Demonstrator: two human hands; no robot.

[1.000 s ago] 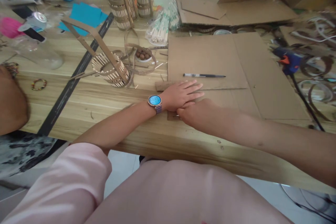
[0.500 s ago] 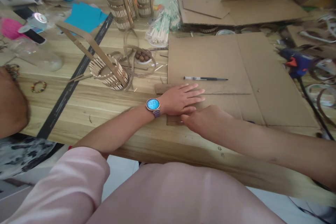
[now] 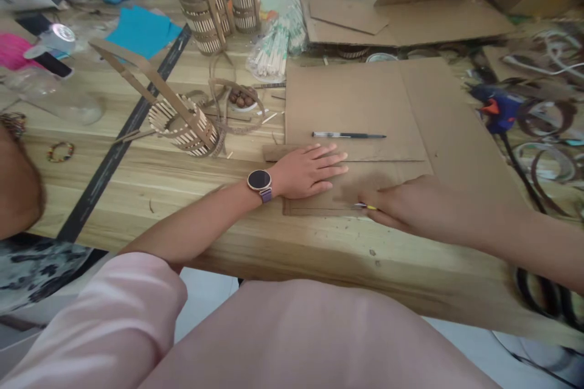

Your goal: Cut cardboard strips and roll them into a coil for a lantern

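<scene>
My left hand point(image 3: 306, 171), a watch on its wrist, lies flat with fingers spread on the large cardboard sheet point(image 3: 351, 94), near the sheet's front left corner. In my right hand point(image 3: 404, 199) is a utility knife point(image 3: 368, 206), of which a bit of yellow and the pale tip show; the rest is hidden by the fingers. Its tip rests at the sheet's front edge, where a thin line runs parallel to that edge. A pen point(image 3: 349, 134) lies on the cardboard beyond my hands, and a narrow cardboard strip point(image 3: 274, 152) passes under my left hand.
A small handled basket point(image 3: 185, 127) stands to the left, beside a long dark ruler point(image 3: 125, 134). Behind are bundled sticks point(image 3: 276, 48) and more cardboard point(image 3: 410, 18). A blue glue gun point(image 3: 497, 106) sits right, scissors point(image 3: 541, 292) at the front edge. Another person's arm point(image 3: 20, 182) is far left.
My right hand has moved right along the sheet's front edge, away from my left hand, and the knife now shows. My left hand stays pressed on the cardboard; the view has shifted slightly.
</scene>
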